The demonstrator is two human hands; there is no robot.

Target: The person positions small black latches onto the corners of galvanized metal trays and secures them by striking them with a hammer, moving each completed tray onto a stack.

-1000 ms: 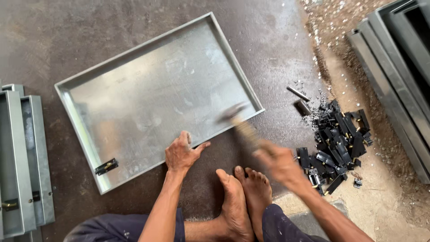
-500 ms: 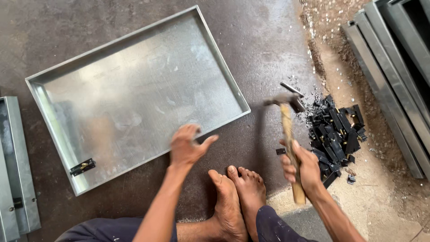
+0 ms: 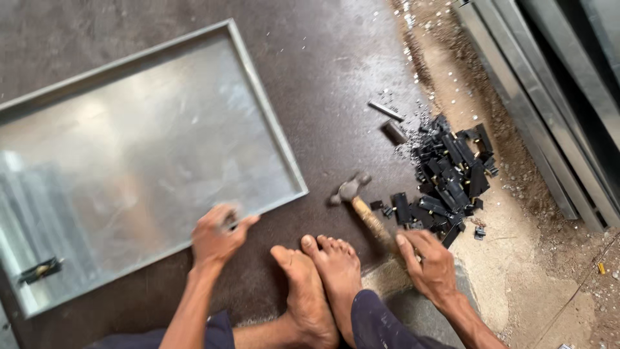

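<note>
A large shallow galvanized metal tray (image 3: 271, 129) lies on the dark floor, with a small black hinge piece (image 3: 39, 270) fixed near its left corner. My left hand (image 3: 216, 236) rests on the tray's near rim, fingers curled over the edge. My right hand (image 3: 429, 262) grips the wooden handle of a hammer (image 3: 361, 207), whose metal head lies on the floor just right of the tray's corner. My bare feet (image 3: 323, 278) sit between the two hands.
A heap of small black metal hinge pieces (image 3: 452, 174) lies on the floor right of the hammer, with metal filings around it. Long grey metal panels (image 3: 549, 97) are stacked along the right edge on sandy ground.
The hammer has come down from an upright swing to lie low on the floor. The tray has shifted left in view, and my left hand has settled on its near rim.
</note>
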